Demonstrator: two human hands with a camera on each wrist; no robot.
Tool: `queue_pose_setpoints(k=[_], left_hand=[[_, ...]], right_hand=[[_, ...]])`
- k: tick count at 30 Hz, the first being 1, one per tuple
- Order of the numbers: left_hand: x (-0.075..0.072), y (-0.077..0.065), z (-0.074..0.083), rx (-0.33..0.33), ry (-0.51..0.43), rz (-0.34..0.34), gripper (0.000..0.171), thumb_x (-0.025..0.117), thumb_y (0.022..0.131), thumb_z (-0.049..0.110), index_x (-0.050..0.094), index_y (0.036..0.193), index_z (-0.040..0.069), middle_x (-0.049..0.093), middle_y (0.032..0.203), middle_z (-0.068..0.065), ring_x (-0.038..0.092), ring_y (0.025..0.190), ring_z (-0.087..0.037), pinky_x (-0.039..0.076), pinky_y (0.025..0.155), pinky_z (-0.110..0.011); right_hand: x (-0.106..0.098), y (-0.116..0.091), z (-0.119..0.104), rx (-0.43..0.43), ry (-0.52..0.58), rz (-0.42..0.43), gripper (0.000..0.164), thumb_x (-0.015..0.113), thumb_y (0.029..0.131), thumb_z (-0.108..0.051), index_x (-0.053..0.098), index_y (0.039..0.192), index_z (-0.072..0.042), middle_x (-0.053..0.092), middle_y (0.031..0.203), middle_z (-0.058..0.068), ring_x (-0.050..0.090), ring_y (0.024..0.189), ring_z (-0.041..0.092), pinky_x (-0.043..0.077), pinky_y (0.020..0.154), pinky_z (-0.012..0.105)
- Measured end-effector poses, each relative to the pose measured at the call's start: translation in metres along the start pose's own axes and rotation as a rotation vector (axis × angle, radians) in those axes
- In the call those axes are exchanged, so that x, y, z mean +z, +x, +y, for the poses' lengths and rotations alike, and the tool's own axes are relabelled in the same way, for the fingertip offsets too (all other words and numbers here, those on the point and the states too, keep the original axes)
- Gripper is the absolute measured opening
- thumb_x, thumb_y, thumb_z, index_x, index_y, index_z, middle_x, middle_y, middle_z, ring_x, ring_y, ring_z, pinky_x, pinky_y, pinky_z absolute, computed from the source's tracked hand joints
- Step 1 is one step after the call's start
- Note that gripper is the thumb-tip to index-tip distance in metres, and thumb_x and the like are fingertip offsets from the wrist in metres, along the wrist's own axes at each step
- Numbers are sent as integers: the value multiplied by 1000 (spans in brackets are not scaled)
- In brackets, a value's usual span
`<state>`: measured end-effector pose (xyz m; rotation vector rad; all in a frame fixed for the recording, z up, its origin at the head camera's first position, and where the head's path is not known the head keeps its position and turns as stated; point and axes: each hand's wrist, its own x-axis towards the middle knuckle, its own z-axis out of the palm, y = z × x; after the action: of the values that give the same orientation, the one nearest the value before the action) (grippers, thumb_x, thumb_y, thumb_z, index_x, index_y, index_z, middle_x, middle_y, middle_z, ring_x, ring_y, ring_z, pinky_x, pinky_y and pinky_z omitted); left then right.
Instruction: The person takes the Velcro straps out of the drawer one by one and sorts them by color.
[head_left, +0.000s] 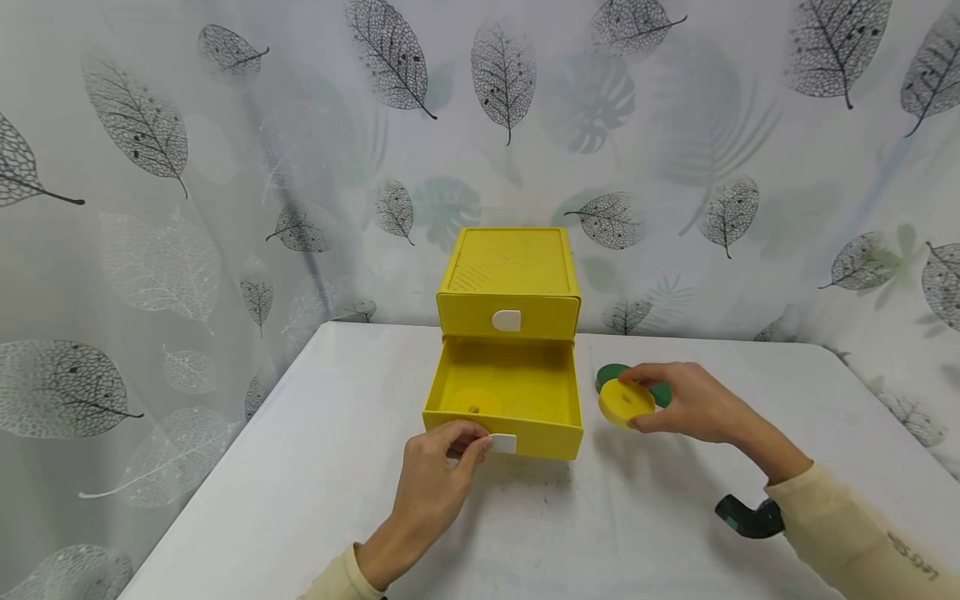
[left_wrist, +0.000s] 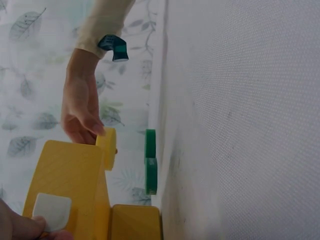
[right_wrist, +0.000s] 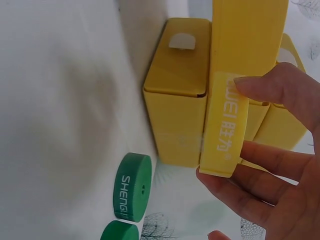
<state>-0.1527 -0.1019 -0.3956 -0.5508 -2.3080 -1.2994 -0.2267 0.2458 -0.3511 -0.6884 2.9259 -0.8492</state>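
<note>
A yellow drawer cabinet stands on the table with one drawer pulled out below a shut one. My left hand pinches the white pull tab on that drawer's front. Inside the drawer lies a flat yellow roll, near its front wall. My right hand grips a yellow tape roll with white lettering, thumb on one side and fingers on the other, just right of the drawer. Two green tape rolls sit on the table beyond it, partly hidden by the hand in the head view.
A white cloth covers the table. A leaf-print curtain hangs behind and along the sides. At my right sleeve is a dark curved piece, seen in the left wrist view against the forearm.
</note>
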Motion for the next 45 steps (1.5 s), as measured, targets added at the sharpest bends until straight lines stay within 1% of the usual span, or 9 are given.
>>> queue_pose_setpoints(k=[3,7,10,14,20,24,30,33,45], left_hand=[[0,0,0,-3,3,2,7,79,92,2,75,91,7,71,81,4,64,70,-6,59,67,-26],[1,0,0,-9,9,2,7,80,92,2,75,90,7,71,80,5,64,69,-6,59,66,-27],[1,0,0,-8,10,2,6,80,92,3,75,91,7,71,81,5,64,69,-6,59,66,-27],[1,0,-1,-3,7,3,7,80,92,2,75,91,7,71,81,5,64,69,-6,59,66,-26],[1,0,-1,-1,-1,1,6,79,92,2,75,91,7,71,81,5,64,69,-6,59,66,-26],[0,0,0,-2,-1,1,6,79,93,2,75,91,7,71,81,6,64,69,-6,59,66,-26],[0,0,0,-10,2,0,7,79,93,2,75,91,8,71,81,6,64,70,-6,59,67,-26],[1,-1,1,-11,2,0,7,79,92,2,75,91,8,71,82,6,64,70,-6,59,67,-26],[1,1,0,3,2,0,5,79,92,2,75,91,5,72,81,2,65,70,-7,59,67,-26]], right_hand=[[3,0,2,4,4,-2,57,89,80,-26,70,128,-1,71,118,9,61,104,30,53,91,55],[7,-1,7,16,0,-4,58,89,80,-26,70,129,-1,70,117,6,61,103,27,53,90,50],[10,-1,11,18,-7,-2,56,89,80,-26,70,128,-3,70,113,3,61,102,25,53,88,49],[14,-2,16,3,-5,1,55,89,80,-26,71,126,-3,69,111,1,61,101,25,53,89,53],[20,0,19,-9,1,-6,56,91,79,-27,71,125,-1,69,110,0,61,101,25,54,90,53],[24,0,22,-2,3,-15,56,91,79,-26,71,125,-1,69,111,2,62,102,27,54,91,54],[31,1,24,41,12,-45,57,91,79,-23,70,126,1,70,116,7,62,106,31,54,92,56],[33,2,25,61,8,-56,55,91,79,-22,70,126,0,70,116,8,62,106,31,54,92,56],[42,2,33,69,2,-77,57,92,78,-24,71,126,-2,71,117,7,64,108,32,53,93,56]])
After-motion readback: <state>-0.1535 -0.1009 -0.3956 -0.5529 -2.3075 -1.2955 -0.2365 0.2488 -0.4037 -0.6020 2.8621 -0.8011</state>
